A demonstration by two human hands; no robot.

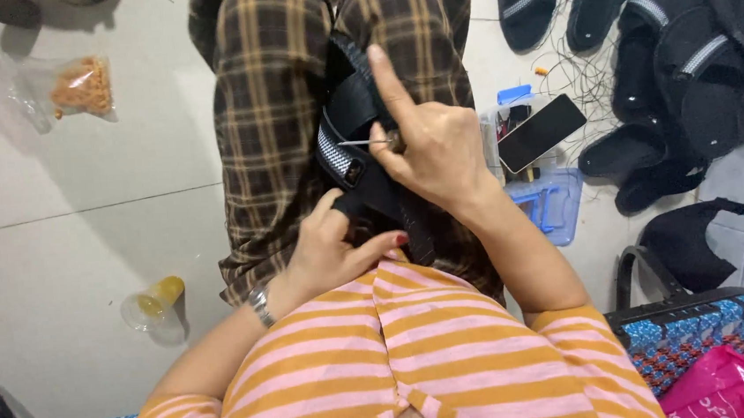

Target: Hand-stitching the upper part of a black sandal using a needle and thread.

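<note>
A: Right hand (pixel 438 146)?

B: Closed, thumb and bent fingers pinching a thin metal needle (pixel 362 142) by its butt end; forefinger stuck out straight along the black sandal (pixel 355 104). Needle tip pointing sideways into the strap with the checkered band (pixel 330 152).

A: Left hand (pixel 331 248)?

B: Curled round the sandal's lower end, thumb pressed on top, fingers tucked underneath. Wristwatch (pixel 262 304) on that wrist.

A: And the sandal itself?

B: Propped upright on the lap, against the plaid trousers (pixel 266 93), between both hands, just in front of the striped shirt (pixel 383 350).

A: Likely trouble?

B: Probably the point. Aimed towards the thigh side of the strap, with only cloth behind. Too hard a push through thick material, a sudden give, and a jab into the leg. Cannot tell how deep the tip sits now.

A: Left fingers at risk?

B: Less so; gripping well below the needle line. Would matter only with the grip sliding upward.

A: Anything else?

B: Could bend or snap under sideways pressure, being so slender. Could also slip out of the pinch and drop among the loose black thread (pixel 583 77) on the tiled floor (pixel 82 241), hard to find there.

A: Surroundings?

B: Phone (pixel 541 132) lying across a blue plastic box (pixel 558 208) just beside the right knee; easy to knock with an elbow swing. Heap of black sandals (pixel 687 51) beyond. Yellow cup (pixel 156 301) tipped over on the other side, well apart.
</note>
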